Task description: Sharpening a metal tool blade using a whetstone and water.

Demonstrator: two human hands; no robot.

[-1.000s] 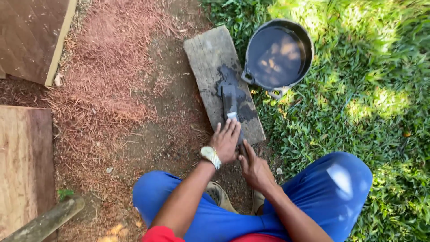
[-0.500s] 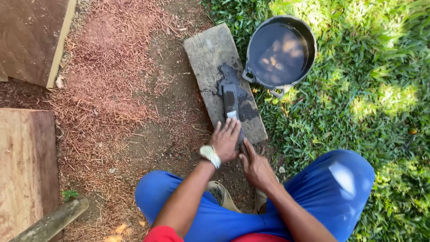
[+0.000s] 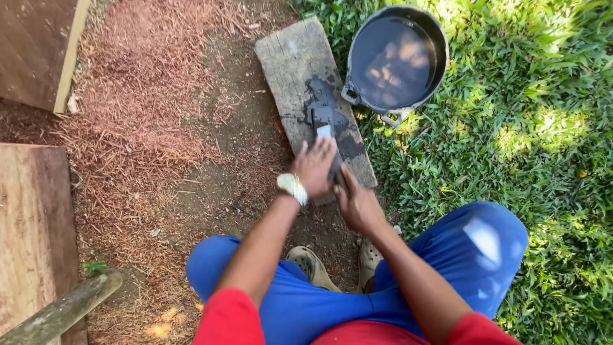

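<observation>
My left hand (image 3: 315, 166), with a white band at the wrist, lies fingers-down on a flat metal blade (image 3: 324, 131). The blade rests on a dark wet stone (image 3: 324, 110) set on a weathered wooden plank (image 3: 290, 61). Just behind and to the right, my right hand (image 3: 357, 203) is closed around the blade's dark handle (image 3: 338, 174), which is mostly hidden. Both hands sit over the near end of the plank. I am squatting in blue trousers, and my sandals (image 3: 310, 263) show between my knees.
A round dark metal pot of water (image 3: 396, 57) stands on the grass to the right of the plank, touching its edge. Wooden boards (image 3: 29, 51) lie at the left on reddish sawdust-covered ground. A thick wooden pole (image 3: 60, 310) crosses the lower left corner.
Both hands have slid the blade a little farther away along the stone, so they now cover more of it. The view has shifted slightly.
</observation>
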